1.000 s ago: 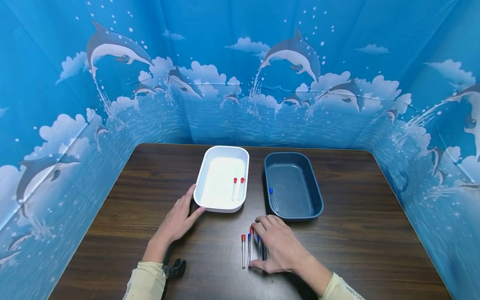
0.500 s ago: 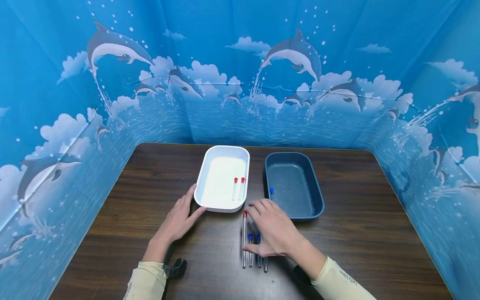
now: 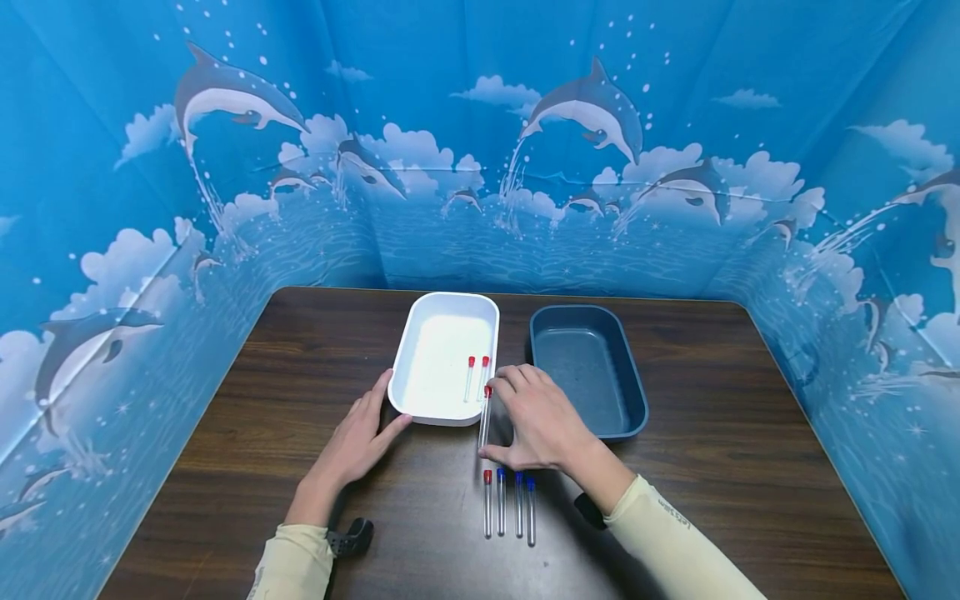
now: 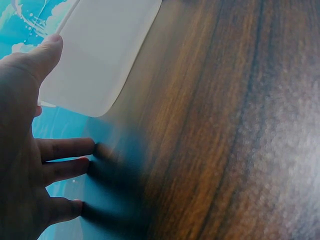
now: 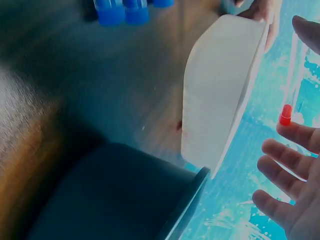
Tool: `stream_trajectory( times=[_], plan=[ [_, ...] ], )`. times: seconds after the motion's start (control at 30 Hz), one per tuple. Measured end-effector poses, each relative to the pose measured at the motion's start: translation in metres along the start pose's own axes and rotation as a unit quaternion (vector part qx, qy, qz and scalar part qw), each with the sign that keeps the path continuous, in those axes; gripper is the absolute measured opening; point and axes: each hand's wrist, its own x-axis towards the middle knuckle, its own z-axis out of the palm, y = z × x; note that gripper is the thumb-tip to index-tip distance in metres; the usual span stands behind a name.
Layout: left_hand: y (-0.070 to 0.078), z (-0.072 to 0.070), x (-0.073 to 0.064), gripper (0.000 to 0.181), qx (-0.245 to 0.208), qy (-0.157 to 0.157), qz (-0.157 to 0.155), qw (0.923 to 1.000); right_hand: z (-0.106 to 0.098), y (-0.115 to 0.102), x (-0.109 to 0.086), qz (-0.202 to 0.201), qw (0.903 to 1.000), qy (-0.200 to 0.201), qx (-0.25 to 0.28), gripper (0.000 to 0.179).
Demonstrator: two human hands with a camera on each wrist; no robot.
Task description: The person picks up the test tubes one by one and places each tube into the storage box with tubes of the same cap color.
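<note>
My right hand [image 3: 543, 425] holds a red-capped test tube [image 3: 485, 421] lengthwise between thumb and index finger, by the near right corner of the white tray [image 3: 431, 358]. In the right wrist view, the tube's red cap [image 5: 285, 115] meets the index fingertip. My left hand [image 3: 351, 446] touches the tray's near left corner with fingers extended; the left wrist view shows its thumb at the tray's rim. Two red-capped tubes [image 3: 469, 382] lie inside the white tray. Below my right hand, one red-capped tube [image 3: 487, 504] and several blue-capped tubes [image 3: 519, 506] lie in a row.
A dark blue tray [image 3: 592, 375] stands right of the white one, its near left part hidden by my right hand. Both sit on a dark wood table [image 3: 720, 433]. A dolphin-print curtain [image 3: 480, 233] surrounds the table's back and sides.
My right hand picked up a red-capped tube from the row and carried it forward and left to the white tray. The row's other tubes came into sight. My left hand stayed put.
</note>
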Motion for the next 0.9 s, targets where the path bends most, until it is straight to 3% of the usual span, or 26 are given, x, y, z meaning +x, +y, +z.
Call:
stream_trajectory(
  times=[0.43,0.9],
  plan=[
    [0.001,0.0,0.001,0.081,-0.001,-0.002,0.003,1.0,0.003,0.013,0.026,0.015,0.9997,0.01,-0.014,0.09],
    [0.001,-0.001,0.0,0.083,-0.002,-0.004,0.001,1.0,0.018,0.011,0.054,0.037,0.9989,-0.027,-0.01,0.09]
  ],
)
